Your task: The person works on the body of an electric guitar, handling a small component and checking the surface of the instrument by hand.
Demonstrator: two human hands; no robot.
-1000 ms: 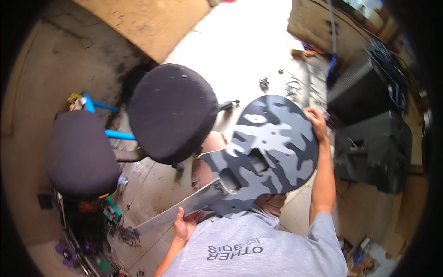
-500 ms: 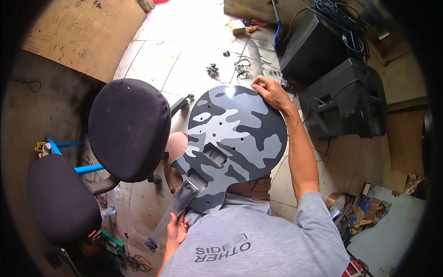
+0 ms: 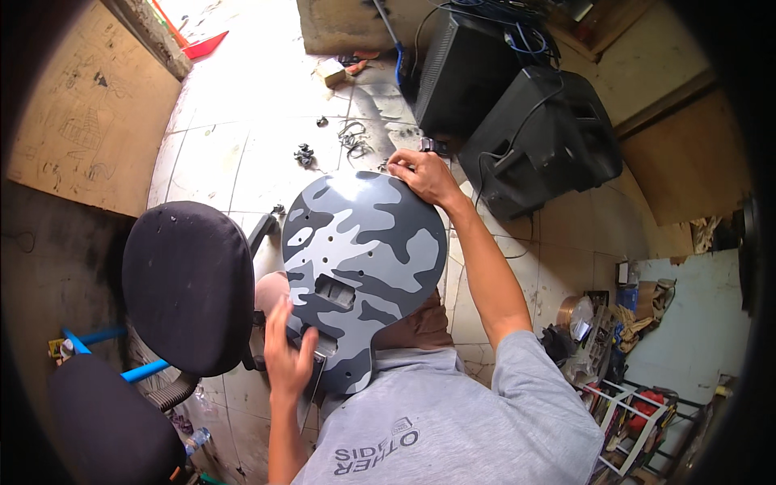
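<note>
A camouflage guitar body (image 3: 388, 242) in greys, with two cut-out cavities and several small holes, rests tilted over my lap. My right hand (image 3: 424, 174) grips its top right edge, fingers curled round it. At the lower left edge, my left hand (image 3: 291, 347) is raised over the lower cavity with fingers extended and apart; whether it touches the body I cannot tell. A grey strip (image 3: 315, 384) runs down from that cavity, mostly hidden behind my left hand and wrist.
Black chair cushions (image 3: 186, 283) with blue tubing (image 3: 145, 370) stand left, near a wooden board (image 3: 93, 113). Black speakers (image 3: 533, 141) with cables lie back right. Small black parts (image 3: 305, 155) are on the tiled floor (image 3: 198, 162). A cluttered metal rack (image 3: 626, 412) sits at lower right.
My left hand has left the grey strip and risen toward the lower cavity. My right hand stays on the top edge as the body turns slightly more upright. The whole view has shifted.
</note>
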